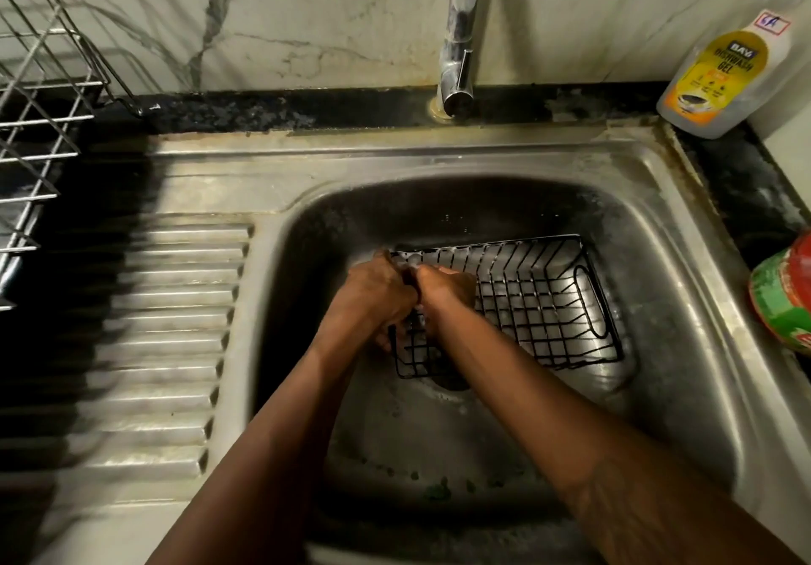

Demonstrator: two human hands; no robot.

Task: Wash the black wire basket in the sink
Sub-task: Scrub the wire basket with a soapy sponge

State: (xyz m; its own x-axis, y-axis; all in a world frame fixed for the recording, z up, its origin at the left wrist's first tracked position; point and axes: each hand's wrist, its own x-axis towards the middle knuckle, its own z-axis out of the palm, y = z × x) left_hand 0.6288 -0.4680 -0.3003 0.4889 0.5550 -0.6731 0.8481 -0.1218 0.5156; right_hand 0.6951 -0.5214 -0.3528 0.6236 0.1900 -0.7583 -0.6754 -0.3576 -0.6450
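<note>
The black wire basket lies on the bottom of the steel sink, open side up, over the drain. My left hand grips the basket's left end wall from outside, fingers curled round the wires. My right hand is pressed close beside it, inside the basket at the same end, with its fingers curled onto the wires. Whether it holds a scrubber is hidden. A little foam shows at the basket's upper left corner.
The tap stands behind the basin, with no water stream visible. A dishwash gel bottle sits at the back right corner, a red and green container on the right rim. A ribbed drainboard and a wire dish rack lie left.
</note>
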